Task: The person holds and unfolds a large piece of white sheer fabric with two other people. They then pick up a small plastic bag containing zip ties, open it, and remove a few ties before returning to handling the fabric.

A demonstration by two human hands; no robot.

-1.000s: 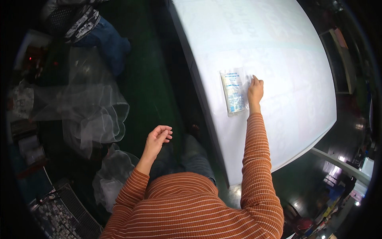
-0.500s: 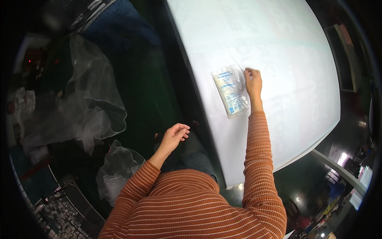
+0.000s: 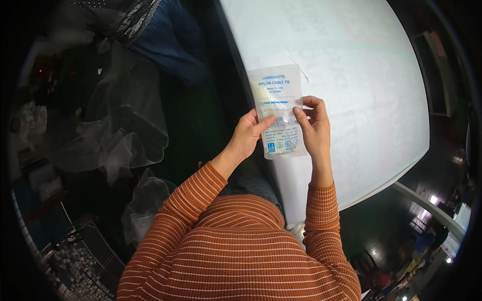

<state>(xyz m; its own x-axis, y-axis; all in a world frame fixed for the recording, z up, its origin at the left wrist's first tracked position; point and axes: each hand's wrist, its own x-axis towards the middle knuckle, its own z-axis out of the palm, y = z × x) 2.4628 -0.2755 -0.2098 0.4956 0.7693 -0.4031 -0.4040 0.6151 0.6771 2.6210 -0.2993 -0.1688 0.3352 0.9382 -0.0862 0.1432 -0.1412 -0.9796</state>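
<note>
Both my hands hold a clear plastic bag of cable ties (image 3: 277,90) with blue print, over the near left edge of the white-covered table (image 3: 371,115). On the bag's left edge, my left hand (image 3: 247,133) is closed, its thumb across the front. My right hand (image 3: 315,125) grips the right edge, thumb in front and the other fingers curled behind. A thin loose cable tie (image 3: 298,65) lies on the table just beyond the bag's upper right corner. Most of the bag's back is hidden.
Large translucent plastic bags (image 3: 120,120) stand or lie at the left. Another person in jeans (image 3: 168,37) is at the upper left. A wire crate of small pale pieces (image 3: 83,273) sits at the lower left. A grey pole (image 3: 427,208) crosses beyond the table's right side.
My left hand has come up to the table's edge. The bag, formerly lying flat, is now lifted in both hands. My right hand has let go of the loose cable tie.
</note>
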